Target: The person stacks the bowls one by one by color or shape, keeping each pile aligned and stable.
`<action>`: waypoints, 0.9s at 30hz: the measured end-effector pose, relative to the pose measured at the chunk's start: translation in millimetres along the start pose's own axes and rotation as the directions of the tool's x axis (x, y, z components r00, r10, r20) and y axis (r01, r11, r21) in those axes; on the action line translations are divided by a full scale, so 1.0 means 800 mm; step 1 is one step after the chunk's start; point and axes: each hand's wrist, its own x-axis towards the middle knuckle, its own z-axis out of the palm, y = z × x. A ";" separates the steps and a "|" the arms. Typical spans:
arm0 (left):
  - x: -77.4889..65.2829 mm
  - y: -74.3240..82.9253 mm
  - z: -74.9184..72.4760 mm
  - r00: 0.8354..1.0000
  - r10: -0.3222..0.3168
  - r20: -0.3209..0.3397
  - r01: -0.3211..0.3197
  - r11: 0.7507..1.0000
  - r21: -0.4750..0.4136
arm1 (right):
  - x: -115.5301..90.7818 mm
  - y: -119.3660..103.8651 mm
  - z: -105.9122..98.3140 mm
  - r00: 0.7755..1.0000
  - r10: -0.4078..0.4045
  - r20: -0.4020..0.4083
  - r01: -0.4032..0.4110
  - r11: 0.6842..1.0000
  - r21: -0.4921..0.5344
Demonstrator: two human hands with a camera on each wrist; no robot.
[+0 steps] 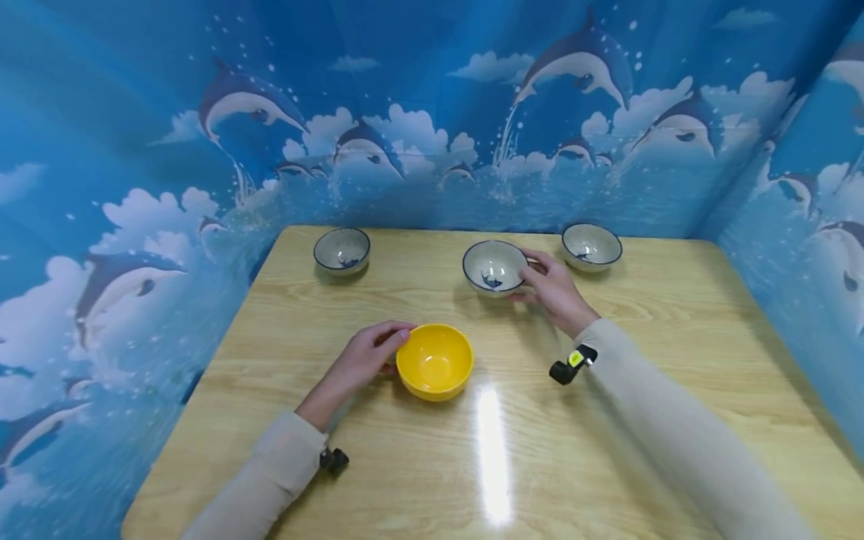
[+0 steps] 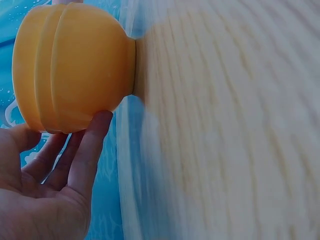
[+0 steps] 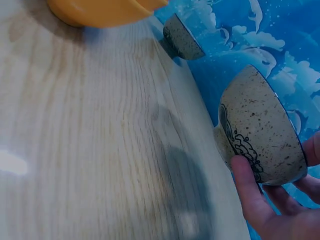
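Observation:
My left hand holds the yellow bowl by its left side, thumb at the rim. In the left wrist view, the fingers lie along the outer wall, and the bowl's foot is right at the tabletop. A speckled grey bowl with a blue rim and a dark fish drawing inside is gripped at its right edge by my right hand. The right wrist view shows that bowl tilted above the table, its shadow below, with a finger under its side.
Two more speckled bowls stand along the table's back edge, one at the left and one at the right, just beyond the right hand. The wooden table meets a blue dolphin-printed curtain behind and on both sides.

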 end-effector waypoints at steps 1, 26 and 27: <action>0.000 0.000 0.000 1.000 -0.003 -0.002 0.003 1.000 0.002 | -0.006 -0.001 -0.003 1.000 0.001 0.008 -0.001 1.000 -0.014; 0.001 0.000 -0.003 1.000 -0.021 0.014 0.021 1.000 -0.007 | -0.108 0.020 -0.064 0.998 0.022 0.053 -0.010 0.977 -0.213; 0.001 0.000 -0.003 1.000 -0.021 0.015 0.021 1.000 -0.007 | -0.112 0.021 -0.066 0.998 0.028 0.054 -0.016 0.976 -0.219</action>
